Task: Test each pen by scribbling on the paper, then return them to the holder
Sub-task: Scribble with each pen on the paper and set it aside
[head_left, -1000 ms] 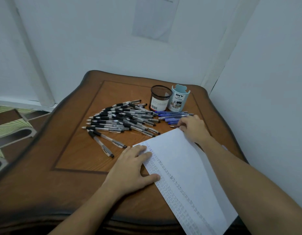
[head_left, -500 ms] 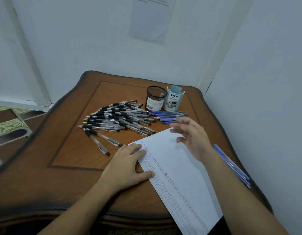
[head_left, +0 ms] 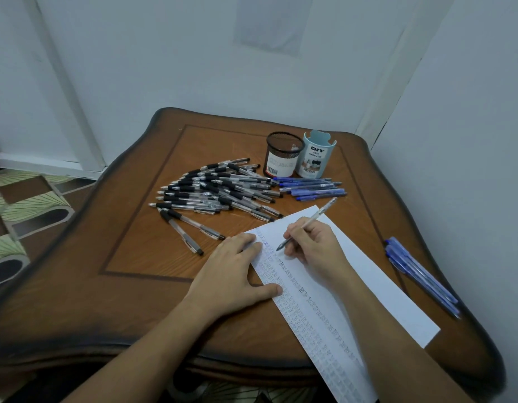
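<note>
Right hand [head_left: 316,242] has dropped onto the paper [head_left: 368,286] and now pinches a pen [head_left: 321,211]: clear barrel, dark tip touching the paper's top left, by the scribble rows [head_left: 292,280]. Left hand [head_left: 231,271] lies flat, fingers straight, pressing the paper's left edge on the tabletop [head_left: 153,257].

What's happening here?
A person is testing pens at a wooden table. The right hand grips a clear pen, tip on the paper beside rows of scribbles; the left hand lies flat on the paper's left edge. A heap of black-grip pens and some blue pens lie before the mesh holder and the light blue holder; no pens stick out of either. More blue pens lie at the right edge.
</note>
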